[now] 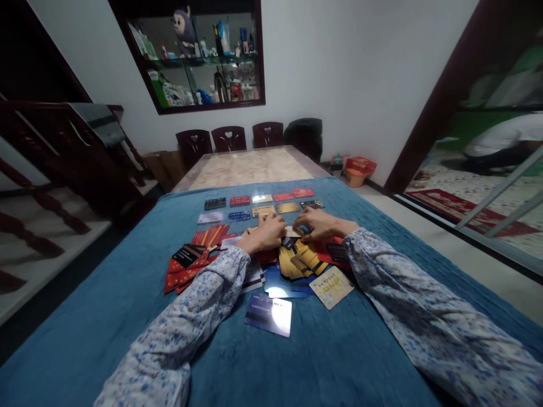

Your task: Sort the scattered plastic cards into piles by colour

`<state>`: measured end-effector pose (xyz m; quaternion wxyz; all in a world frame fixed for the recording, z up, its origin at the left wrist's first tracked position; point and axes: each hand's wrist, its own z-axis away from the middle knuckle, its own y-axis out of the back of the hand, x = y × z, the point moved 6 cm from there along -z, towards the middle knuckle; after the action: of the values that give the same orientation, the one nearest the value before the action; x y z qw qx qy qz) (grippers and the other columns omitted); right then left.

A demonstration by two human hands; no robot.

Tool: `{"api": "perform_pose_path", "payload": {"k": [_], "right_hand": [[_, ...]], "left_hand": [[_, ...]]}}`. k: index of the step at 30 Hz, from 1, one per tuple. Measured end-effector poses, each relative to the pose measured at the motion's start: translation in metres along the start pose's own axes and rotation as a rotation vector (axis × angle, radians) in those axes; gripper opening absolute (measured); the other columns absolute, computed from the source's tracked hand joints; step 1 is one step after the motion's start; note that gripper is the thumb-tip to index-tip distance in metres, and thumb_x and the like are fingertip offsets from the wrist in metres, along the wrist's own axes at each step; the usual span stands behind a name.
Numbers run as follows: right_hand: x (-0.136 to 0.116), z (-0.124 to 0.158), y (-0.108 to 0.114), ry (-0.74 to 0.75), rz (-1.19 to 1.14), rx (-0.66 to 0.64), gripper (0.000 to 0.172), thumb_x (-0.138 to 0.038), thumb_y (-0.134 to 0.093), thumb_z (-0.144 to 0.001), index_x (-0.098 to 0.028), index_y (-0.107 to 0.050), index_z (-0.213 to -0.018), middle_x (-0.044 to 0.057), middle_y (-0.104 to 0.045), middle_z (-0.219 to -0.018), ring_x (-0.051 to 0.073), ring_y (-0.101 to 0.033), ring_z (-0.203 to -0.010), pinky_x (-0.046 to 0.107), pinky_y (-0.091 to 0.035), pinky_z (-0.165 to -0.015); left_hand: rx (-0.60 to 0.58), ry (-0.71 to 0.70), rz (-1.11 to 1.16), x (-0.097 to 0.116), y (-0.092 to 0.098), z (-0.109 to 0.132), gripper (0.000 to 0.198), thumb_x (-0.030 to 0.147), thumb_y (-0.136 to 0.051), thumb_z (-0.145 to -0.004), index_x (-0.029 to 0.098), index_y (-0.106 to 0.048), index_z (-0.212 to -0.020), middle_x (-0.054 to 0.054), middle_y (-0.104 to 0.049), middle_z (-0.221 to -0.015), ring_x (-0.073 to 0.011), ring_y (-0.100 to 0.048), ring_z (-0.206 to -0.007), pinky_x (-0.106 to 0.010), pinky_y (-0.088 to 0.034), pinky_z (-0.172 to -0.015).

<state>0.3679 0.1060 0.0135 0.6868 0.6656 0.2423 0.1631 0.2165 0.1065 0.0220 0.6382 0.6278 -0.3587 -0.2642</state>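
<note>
My left hand [268,230] rests over the heap of cards, fingers loosely bent and apart, their tips partly hidden. Close beside it, my right hand [316,224] has its fingers curled in a pinch at a pale card [292,232] between the two hands. Under the hands spread gold cards [297,263], with blue cards [282,282] below and red cards [186,274] to the left. A purple card [269,315] lies nearest me, and a beige card [331,287] sits below my right wrist. Beyond my hands, cards lie in two rows, including a gold card [288,208] and a black card [215,203].
A blue cloth [106,294] covers the near part of the long table [250,164]. Dark chairs [229,138] stand at its far end. To the right, a person in a white top [509,138] crouches beyond a doorway. A wooden railing [38,243] runs along the left.
</note>
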Motion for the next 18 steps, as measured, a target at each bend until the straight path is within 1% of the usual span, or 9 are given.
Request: {"api": "perform_pose_path", "payload": {"k": [5,9,12,15,18], "right_hand": [[-0.002,-0.001,0.0,0.011,-0.004,0.022,0.048,-0.047,-0.083,-0.075,-0.029,-0.08,-0.12,0.011,-0.076,-0.122,0.035,-0.058,-0.117,0.044,-0.048,-0.094],[-0.004,-0.001,0.002,0.033,-0.003,0.055,0.038,-0.037,-0.079,-0.078,-0.028,-0.081,-0.116,0.009,-0.079,-0.113,0.031,-0.061,-0.109,0.04,-0.049,-0.092],[-0.005,0.001,0.003,0.045,0.021,0.065,0.033,-0.028,-0.076,-0.079,-0.027,-0.083,-0.111,0.009,-0.08,-0.105,0.029,-0.063,-0.104,0.037,-0.049,-0.09],[-0.005,0.003,0.006,0.052,0.045,0.043,0.031,-0.023,-0.073,-0.078,-0.025,-0.084,-0.107,0.009,-0.08,-0.103,0.029,-0.064,-0.105,0.035,-0.05,-0.088],[-0.005,0.006,0.013,0.045,0.038,0.048,0.028,-0.022,-0.073,-0.077,-0.025,-0.085,-0.103,0.009,-0.081,-0.098,0.028,-0.065,-0.102,0.033,-0.05,-0.086]], "left_hand": [[-0.044,-0.017,0.017,0.008,-0.006,-0.001,0.026,0.007,-0.051,-0.085,0.017,-0.071,-0.098,-0.013,-0.066,-0.13,-0.0341,-0.043,-0.132,-0.052,-0.035,-0.102],[-0.053,-0.008,0.026,0.011,-0.007,0.002,0.035,0.002,-0.049,-0.079,0.017,-0.072,-0.101,-0.013,-0.067,-0.13,-0.0345,-0.043,-0.133,-0.053,-0.036,-0.102],[-0.059,0.007,0.035,0.011,-0.008,0.002,0.04,0.001,-0.049,-0.078,0.017,-0.073,-0.105,-0.014,-0.068,-0.131,-0.0356,-0.042,-0.135,-0.054,-0.036,-0.102],[-0.035,0.0,0.055,0.01,-0.01,0.002,0.042,0.003,-0.05,-0.083,0.019,-0.073,-0.113,-0.013,-0.067,-0.134,-0.0348,-0.042,-0.135,-0.054,-0.035,-0.104],[0.006,-0.018,0.069,0.011,-0.01,0.001,0.038,0.01,-0.049,-0.091,0.02,-0.073,-0.119,-0.013,-0.068,-0.133,-0.034,-0.044,-0.134,-0.055,-0.035,-0.105]]}}
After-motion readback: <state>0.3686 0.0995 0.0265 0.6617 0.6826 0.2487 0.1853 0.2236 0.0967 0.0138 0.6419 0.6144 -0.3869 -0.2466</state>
